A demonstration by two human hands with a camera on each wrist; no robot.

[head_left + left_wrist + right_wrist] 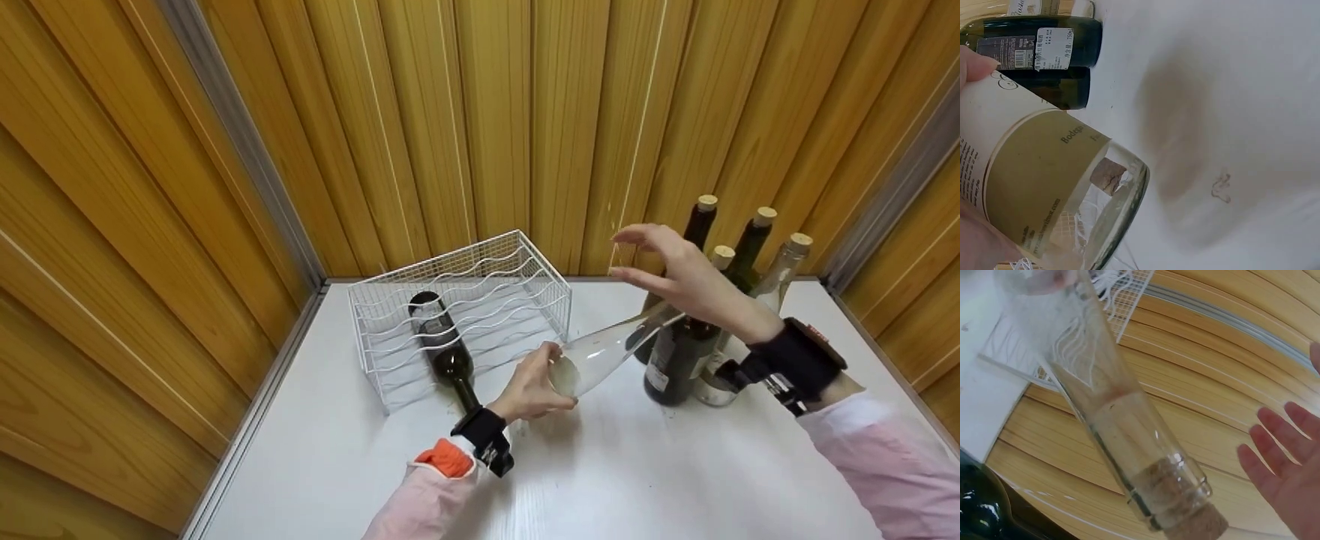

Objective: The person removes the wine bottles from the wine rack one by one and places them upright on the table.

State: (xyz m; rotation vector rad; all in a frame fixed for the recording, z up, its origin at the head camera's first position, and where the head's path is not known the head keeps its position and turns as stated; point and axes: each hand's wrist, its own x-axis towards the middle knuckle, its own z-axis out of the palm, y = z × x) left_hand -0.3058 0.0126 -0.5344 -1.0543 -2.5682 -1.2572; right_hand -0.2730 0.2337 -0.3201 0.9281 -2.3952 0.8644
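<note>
My left hand [531, 386] grips a clear glass bottle [607, 352] around its lower end, holding it tilted above the table with the neck pointing right. A cream and gold label [1033, 152] wraps the bottle, and a piece of cork [1108, 175] shows through the glass near its base. A cork stopper [1196, 526] fills its mouth. My right hand [694, 281] is beside the neck with fingers spread and thumb apart, holding nothing. In the head view, that hand and wrist hide the bottle's mouth.
A white wire rack [519, 232] with wavy rails stands at the back left, a dark wine bottle [450, 360] lying in it, neck toward the front. Several corked bottles [679, 360] stand close together at the right. Wood-patterned panels [487, 135] enclose the white table [600, 480].
</note>
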